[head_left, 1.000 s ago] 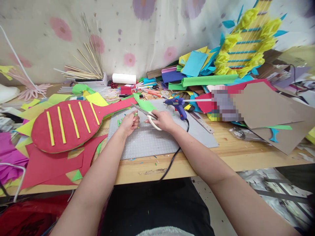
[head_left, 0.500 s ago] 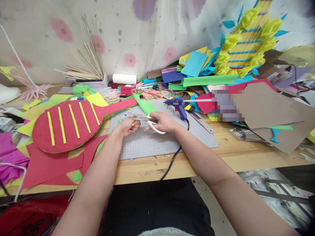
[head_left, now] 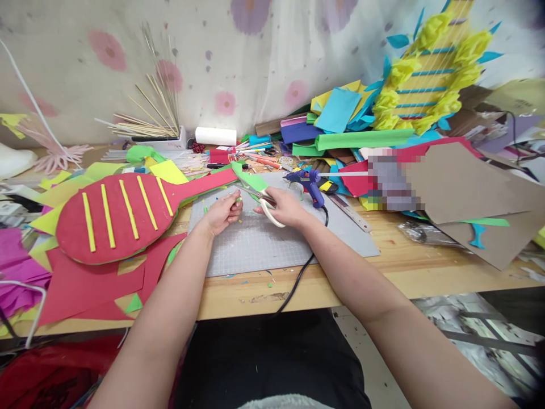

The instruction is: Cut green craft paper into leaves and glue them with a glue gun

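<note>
Grasped metal-bladed, white-looped scissors [head_left: 264, 205] in grip of right hand [head_left: 284, 208], partly covered, above gridded grey mat [head_left: 255, 250]. Clenched small green piece [head_left: 239, 199] in left hand [head_left: 225, 213], mostly concealed, outline indistinct. Showed flat, rounded, yellow-striped red form [head_left: 119, 218] nearby.

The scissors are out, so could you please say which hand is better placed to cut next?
Probably the right hand: it holds the scissors by the handles, blades near the left hand, which seems to pinch a small green piece.

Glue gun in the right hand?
No, the right hand holds scissors, while the glue gun lies on the grey mat.
</note>
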A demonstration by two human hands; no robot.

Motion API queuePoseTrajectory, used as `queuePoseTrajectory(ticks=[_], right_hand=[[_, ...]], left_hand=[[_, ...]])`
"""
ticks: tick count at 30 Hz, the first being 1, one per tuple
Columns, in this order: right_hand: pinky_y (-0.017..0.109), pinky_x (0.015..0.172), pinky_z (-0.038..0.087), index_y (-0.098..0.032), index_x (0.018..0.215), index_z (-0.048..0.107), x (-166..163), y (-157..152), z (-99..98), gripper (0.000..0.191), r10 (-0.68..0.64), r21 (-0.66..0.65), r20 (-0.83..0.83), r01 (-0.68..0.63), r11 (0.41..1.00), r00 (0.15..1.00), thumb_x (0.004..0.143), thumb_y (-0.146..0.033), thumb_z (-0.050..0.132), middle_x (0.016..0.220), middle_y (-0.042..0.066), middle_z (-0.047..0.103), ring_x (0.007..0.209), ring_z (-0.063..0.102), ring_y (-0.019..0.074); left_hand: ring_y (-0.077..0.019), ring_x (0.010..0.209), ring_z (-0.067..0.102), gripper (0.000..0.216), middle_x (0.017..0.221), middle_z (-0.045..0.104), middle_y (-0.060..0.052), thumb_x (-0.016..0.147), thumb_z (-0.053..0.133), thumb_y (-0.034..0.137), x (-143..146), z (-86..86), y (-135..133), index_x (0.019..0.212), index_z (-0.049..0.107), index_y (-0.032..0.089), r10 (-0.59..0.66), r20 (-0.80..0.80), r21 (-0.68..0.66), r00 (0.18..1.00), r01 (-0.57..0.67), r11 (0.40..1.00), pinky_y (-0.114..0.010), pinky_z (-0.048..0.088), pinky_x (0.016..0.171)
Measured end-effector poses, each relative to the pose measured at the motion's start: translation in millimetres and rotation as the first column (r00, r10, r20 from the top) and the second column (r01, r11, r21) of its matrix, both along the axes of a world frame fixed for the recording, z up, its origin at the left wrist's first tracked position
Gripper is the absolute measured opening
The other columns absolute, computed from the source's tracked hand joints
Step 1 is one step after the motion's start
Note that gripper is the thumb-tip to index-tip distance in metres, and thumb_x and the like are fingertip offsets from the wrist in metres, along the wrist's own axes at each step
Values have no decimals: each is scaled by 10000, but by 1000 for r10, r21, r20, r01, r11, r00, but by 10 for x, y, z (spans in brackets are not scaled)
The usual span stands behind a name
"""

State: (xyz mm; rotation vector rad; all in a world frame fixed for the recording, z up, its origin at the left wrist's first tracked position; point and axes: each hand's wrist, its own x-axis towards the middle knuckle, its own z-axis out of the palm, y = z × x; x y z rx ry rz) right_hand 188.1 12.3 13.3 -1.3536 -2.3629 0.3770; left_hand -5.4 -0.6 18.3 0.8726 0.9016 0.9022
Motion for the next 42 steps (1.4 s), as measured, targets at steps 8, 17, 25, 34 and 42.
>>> queuePoseTrajectory(ticks=[8, 17, 25, 34, 42], right_hand=[[254, 624, 284, -184, 846, 509, -55, -48, -13, 431, 114, 19, 58, -115, 993, 992, 794, -608, 448, 837, 54, 602, 735, 498, 162], [257, 586, 245, -187, 799, 525, -41, -50, 0, 428, 135, 43, 57, -137, 990, 989, 788, -610, 460, 772, 42, 607, 666, 484, 150], [262, 571, 213, -186, 786, 555, -42, -59, 13, 435, 84, 50, 81, -88, 995, 993, 779, -612, 466, 745, 40, 612, 653, 490, 148], [256, 561, 215, -197, 789, 564, -40, -74, 37, 433, 86, -12, 77, -85, 996, 993, 774, -619, 468, 730, 28, 610, 624, 478, 139], [267, 543, 176, -200, 714, 568, -35, -40, 22, 412, 10, 41, 95, -14, 999, 995, 760, -602, 490, 634, 25, 581, 586, 465, 140]], left_hand=[[-28, 377, 234, 251, 522, 276, 69, 838, 451, 187, 12, -32, 11, 605, 360, 166, 33, 48, 49, 998, -35, 998, -119, 168, 334], [-27, 365, 189, 355, 490, 219, 79, 867, 461, 294, 13, -21, 1, 563, 330, 168, 32, 36, 47, 999, -34, 998, -125, 157, 332], [-29, 365, 161, 435, 467, 191, 77, 877, 420, 381, -7, -42, 13, 515, 292, 175, -21, -31, 60, 999, 22, 998, -135, 149, 333], [-26, 359, 168, 432, 456, 205, 75, 876, 425, 341, -6, -40, 15, 500, 296, 173, 6, -51, 55, 999, -3, 998, -133, 145, 329], [-27, 342, 177, 371, 449, 210, 64, 836, 301, 71, -1, -17, 8, 477, 292, 162, 15, -87, 13, 996, -14, 1000, -133, 110, 333]])
